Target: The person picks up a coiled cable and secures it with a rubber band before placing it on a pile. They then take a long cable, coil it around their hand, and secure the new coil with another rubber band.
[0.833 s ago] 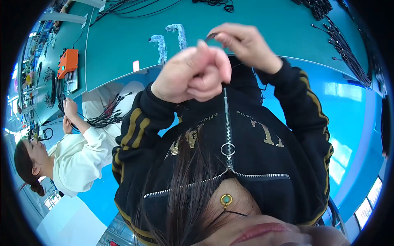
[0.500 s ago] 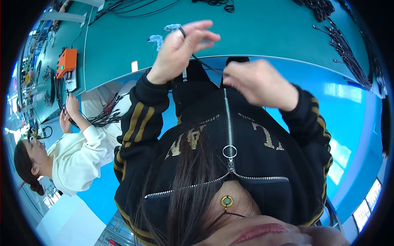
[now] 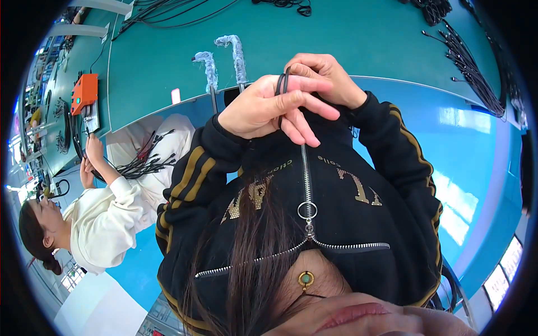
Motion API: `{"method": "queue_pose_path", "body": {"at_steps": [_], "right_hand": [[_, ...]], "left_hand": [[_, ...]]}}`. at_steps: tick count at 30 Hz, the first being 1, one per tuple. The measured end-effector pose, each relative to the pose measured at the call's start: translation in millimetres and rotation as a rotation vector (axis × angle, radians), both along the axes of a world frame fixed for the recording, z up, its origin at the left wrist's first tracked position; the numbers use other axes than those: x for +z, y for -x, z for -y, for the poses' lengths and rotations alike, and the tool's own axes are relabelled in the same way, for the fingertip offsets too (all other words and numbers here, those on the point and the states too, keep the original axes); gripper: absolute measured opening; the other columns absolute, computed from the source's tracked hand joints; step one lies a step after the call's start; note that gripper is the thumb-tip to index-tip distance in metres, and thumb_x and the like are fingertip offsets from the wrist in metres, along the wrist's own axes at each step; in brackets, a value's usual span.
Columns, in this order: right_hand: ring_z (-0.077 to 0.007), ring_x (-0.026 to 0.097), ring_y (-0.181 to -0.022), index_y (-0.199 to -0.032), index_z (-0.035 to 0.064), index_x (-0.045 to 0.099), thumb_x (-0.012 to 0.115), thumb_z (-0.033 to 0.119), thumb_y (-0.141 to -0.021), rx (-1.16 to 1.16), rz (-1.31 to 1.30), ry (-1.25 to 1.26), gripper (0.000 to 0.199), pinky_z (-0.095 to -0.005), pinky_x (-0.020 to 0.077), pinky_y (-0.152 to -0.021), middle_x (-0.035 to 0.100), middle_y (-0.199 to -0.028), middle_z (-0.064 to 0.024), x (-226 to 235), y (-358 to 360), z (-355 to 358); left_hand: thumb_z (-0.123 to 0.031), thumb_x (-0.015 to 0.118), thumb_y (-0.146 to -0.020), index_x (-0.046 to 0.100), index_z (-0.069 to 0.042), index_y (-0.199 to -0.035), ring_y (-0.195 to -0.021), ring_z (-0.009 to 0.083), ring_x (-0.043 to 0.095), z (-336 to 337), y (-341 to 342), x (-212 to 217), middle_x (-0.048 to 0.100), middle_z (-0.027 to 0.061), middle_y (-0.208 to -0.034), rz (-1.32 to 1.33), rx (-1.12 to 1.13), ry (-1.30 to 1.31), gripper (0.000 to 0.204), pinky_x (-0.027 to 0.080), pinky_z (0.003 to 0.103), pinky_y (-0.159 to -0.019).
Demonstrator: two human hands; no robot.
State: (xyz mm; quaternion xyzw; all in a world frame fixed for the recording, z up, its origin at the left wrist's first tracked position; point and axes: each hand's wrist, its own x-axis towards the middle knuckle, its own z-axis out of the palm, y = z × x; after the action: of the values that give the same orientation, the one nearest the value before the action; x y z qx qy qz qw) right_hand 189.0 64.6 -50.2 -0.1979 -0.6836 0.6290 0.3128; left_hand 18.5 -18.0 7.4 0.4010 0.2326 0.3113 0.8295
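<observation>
My left hand (image 3: 269, 109) is raised in front of my chest with a black cable loop (image 3: 280, 87) pinched between thumb and fingers. My right hand (image 3: 328, 75) sits just behind it, fingers curled onto the same loop at its top. Both hands are close together above the zipper of my black jacket (image 3: 305, 185). The rest of the cable is hidden behind my hands. Two upright pegs wrapped in pale plastic (image 3: 224, 61) stand on the green table (image 3: 336, 33) just beyond my hands.
A person in a white top (image 3: 106, 218) sits at my left, handling a bundle of black wires (image 3: 143, 162). An orange box (image 3: 84, 92) lies at the left of the table. Black cable bundles (image 3: 471, 67) lie at the table's right, more cables at the far edge.
My hands were together, then spread apart with the left raised high; now they have come back together, both closed on the black cable loop.
</observation>
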Motion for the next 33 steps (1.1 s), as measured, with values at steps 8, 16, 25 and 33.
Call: {"method": "queue_pose_path", "body": {"at_steps": [8,16,25,33], "right_hand": [[-0.0089,0.056,-0.070,-0.093,0.0006,0.063,0.060,0.010,-0.089,-0.294,0.100,-0.400,0.011,-0.0219,0.0447,-0.063,0.063,-0.079,-0.0043,45,-16,-3],[-0.0265,0.059,-0.062,-0.092,0.0027,0.065,0.068,0.005,-0.078,0.212,0.410,-0.640,0.015,-0.0299,0.0454,-0.055,0.061,-0.073,-0.0105,73,-52,47],[-0.0213,0.055,-0.057,-0.093,0.0022,0.065,0.067,0.004,-0.078,-0.086,0.207,-0.933,0.015,-0.0296,0.0419,-0.052,0.060,-0.070,-0.0092,95,-27,-9],[-0.0114,0.057,-0.064,-0.101,0.0002,0.061,0.056,0.010,-0.090,-0.144,0.037,-0.307,0.016,-0.0280,0.0442,-0.057,0.063,-0.077,-0.0030,-15,0,15]], "left_hand": [[-0.037,0.036,-0.099,0.037,0.007,-0.129,-0.111,0.0384,0.056,-3,-5,-14,0.052,0.0280,-0.123,0.296,0.495,0.195,0.053,0.050,0.040,-0.094],[-0.036,0.034,-0.100,0.035,0.007,-0.130,-0.123,0.0381,0.046,-27,32,-17,0.046,0.0264,-0.131,0.223,0.887,0.013,0.053,0.042,0.045,-0.103],[-0.034,0.037,-0.100,0.032,0.008,-0.134,-0.122,0.0374,0.048,5,-1,-18,0.046,0.0257,-0.131,0.048,0.204,-0.091,0.054,0.047,0.044,-0.097],[-0.041,0.036,-0.099,0.029,0.008,-0.138,-0.124,0.0383,0.046,-8,14,7,0.041,0.0286,-0.136,0.215,0.181,-0.075,0.063,0.049,0.046,-0.093]]}}
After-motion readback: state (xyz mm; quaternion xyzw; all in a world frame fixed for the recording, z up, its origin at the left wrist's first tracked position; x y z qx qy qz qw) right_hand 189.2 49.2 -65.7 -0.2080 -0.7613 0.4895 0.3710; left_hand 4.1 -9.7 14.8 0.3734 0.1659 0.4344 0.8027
